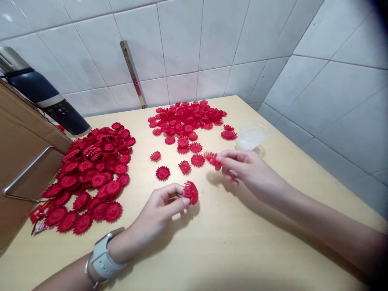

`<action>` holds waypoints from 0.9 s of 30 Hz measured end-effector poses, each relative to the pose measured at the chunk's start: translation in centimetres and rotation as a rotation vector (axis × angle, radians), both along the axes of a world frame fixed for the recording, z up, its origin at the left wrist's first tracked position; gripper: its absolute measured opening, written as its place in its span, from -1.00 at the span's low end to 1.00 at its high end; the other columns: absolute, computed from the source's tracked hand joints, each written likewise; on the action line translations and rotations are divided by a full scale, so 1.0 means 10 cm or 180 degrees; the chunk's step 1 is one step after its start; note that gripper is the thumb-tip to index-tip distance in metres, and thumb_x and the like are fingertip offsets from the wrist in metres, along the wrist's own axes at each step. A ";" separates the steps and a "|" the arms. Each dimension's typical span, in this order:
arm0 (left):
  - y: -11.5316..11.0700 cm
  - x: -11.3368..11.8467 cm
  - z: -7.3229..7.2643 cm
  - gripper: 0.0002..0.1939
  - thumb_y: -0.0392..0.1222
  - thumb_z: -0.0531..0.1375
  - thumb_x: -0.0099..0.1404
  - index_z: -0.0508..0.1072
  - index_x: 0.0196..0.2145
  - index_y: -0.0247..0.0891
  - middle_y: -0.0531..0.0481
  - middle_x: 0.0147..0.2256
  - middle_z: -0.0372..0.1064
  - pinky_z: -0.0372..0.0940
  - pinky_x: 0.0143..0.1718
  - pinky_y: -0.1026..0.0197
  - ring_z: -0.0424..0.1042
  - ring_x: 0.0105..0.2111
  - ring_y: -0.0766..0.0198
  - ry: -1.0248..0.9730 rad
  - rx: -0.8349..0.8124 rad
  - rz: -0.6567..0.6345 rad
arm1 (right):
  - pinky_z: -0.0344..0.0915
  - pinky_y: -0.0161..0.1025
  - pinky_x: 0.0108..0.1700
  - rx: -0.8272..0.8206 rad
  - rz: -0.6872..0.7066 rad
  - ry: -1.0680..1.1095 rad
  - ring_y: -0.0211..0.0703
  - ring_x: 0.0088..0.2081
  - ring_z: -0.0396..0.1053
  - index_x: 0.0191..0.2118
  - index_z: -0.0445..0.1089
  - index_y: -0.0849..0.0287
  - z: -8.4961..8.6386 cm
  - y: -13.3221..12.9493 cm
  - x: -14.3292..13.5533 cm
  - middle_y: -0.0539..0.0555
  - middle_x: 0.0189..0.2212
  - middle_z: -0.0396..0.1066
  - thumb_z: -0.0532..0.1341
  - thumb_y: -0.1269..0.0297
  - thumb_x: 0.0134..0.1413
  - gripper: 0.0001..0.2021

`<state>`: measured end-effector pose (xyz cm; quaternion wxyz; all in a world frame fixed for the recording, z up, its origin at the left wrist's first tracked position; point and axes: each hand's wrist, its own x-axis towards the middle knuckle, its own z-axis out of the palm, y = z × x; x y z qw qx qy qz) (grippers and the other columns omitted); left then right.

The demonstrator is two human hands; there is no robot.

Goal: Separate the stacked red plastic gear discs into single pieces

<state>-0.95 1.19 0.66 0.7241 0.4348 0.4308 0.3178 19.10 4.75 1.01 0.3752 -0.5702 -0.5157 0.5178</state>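
Between the thumb and fingers of my left hand (168,202) is a red petalled flower piece (191,192), tilted on edge above the table. My right hand (239,165) pinches another red flower piece (213,160), a little farther back and to the right. Several loose flower pieces (163,173) lie flat just beyond my hands. Behind them spreads a heap of the same red pieces (188,117). A second pile (100,173), with pieces overlapping, lies on the left.
A clear plastic cup with whitish contents (250,137) is beyond my right hand. At the left stand a cardboard box (27,133) and a dark blue bottle (45,93). Small wrappers (41,220) lie by the left pile. Tiled walls border the table (230,250).
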 end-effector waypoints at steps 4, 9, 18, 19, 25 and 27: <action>0.00 0.00 0.00 -0.93 -0.29 0.17 0.17 0.39 -0.45 -0.33 0.06 -0.47 0.31 0.15 -0.40 0.35 0.27 -0.46 0.42 0.0008 0.0052 -0.0026 | 0.19 -0.31 -0.56 0.0653 -0.0211 -0.0702 -0.25 -0.51 0.27 -0.01 0.21 0.18 -0.02 -0.05 -0.06 0.13 -0.31 0.36 0.10 0.18 0.08 -0.64; 0.03 -0.02 -0.01 -0.94 -0.30 0.19 0.16 0.41 -0.45 -0.33 0.07 -0.48 0.30 0.15 -0.41 0.35 0.25 -0.46 0.42 0.0113 0.0239 -0.0151 | 0.23 -0.31 -0.43 0.1469 0.1073 -0.0872 -0.25 -0.41 0.30 -0.16 0.33 0.20 -0.02 -0.23 -0.17 0.10 -0.27 0.36 0.12 0.32 0.08 -0.81; 0.02 -0.01 -0.01 -0.96 -0.34 0.22 0.09 0.44 -0.50 -0.33 0.05 -0.48 0.34 0.16 -0.36 0.32 0.27 -0.45 0.39 0.0013 0.0114 -0.0184 | 0.08 -0.38 -0.53 0.0239 0.1492 0.0153 -0.34 -0.54 0.16 -0.47 0.37 0.24 0.02 -0.30 -0.21 -0.03 -0.57 0.31 0.23 0.27 -0.03 -0.87; 0.02 -0.01 0.00 -0.96 -0.34 0.23 0.09 0.45 -0.50 -0.33 0.04 -0.47 0.35 0.17 -0.35 0.31 0.28 -0.44 0.38 0.0016 0.0120 -0.0159 | 0.07 -0.38 -0.53 0.0088 0.1478 0.0318 -0.34 -0.54 0.16 -0.48 0.38 0.24 0.02 -0.30 -0.21 -0.03 -0.58 0.30 0.24 0.27 -0.05 -0.86; 0.03 -0.01 0.01 -0.96 -0.30 0.23 0.09 0.48 -0.48 -0.31 0.05 -0.50 0.36 0.18 -0.36 0.28 0.28 -0.47 0.36 0.0002 0.0097 -0.0122 | 0.00 -0.38 -0.59 -0.0499 0.1397 0.0807 -0.37 -0.61 0.09 -0.50 0.39 0.25 0.02 -0.27 -0.20 -0.07 -0.66 0.22 0.28 0.21 -0.12 -0.81; 0.03 0.00 0.01 -0.95 -0.31 0.22 0.11 0.48 -0.48 -0.32 0.05 -0.50 0.35 0.18 -0.36 0.29 0.28 -0.47 0.37 -0.0004 0.0105 -0.0112 | 0.01 -0.38 -0.59 -0.0493 0.1398 0.0750 -0.37 -0.61 0.08 -0.49 0.39 0.26 0.01 -0.26 -0.20 -0.06 -0.65 0.23 0.27 0.18 -0.11 -0.79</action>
